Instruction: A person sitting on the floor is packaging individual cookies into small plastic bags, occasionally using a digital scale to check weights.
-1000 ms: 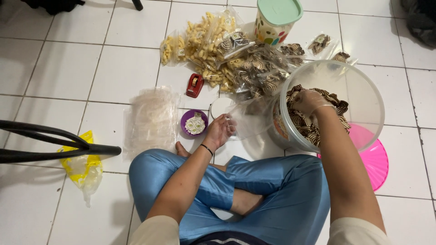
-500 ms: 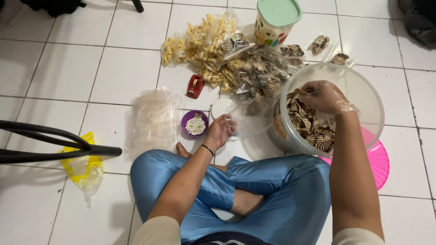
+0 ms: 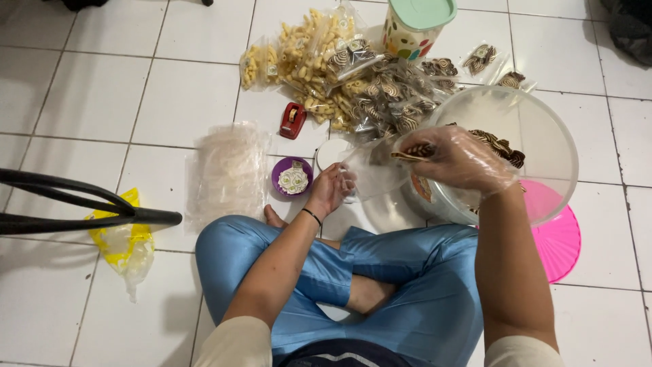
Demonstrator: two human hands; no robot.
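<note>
Gloved right hand [image 3: 456, 162], grip on striped cookies [image 3: 415, 151]; left hand [image 3: 329, 192] pinching half-hidden clear bag [image 3: 373, 173]

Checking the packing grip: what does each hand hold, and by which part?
Left hand holds the clear plastic bag by its mouth edge. Gloved right hand pinches striped cookies at their ends, over the bag.

A red tape dispenser [image 3: 292, 120] sits on the white tiled floor [image 3: 102, 88], just beyond the left hand. Nearer that hand stands a small purple bowl [image 3: 292, 177] of round labels, and to its left lies a stack of empty clear bags [image 3: 227, 170]. Further out, filled bags of yellow snacks [image 3: 299, 51] and striped cookies [image 3: 384, 98] are heaped beside a dotted jar with a mint-green lid [image 3: 414, 24]. A crumpled yellow bag [image 3: 122, 241] lies far left.
</note>
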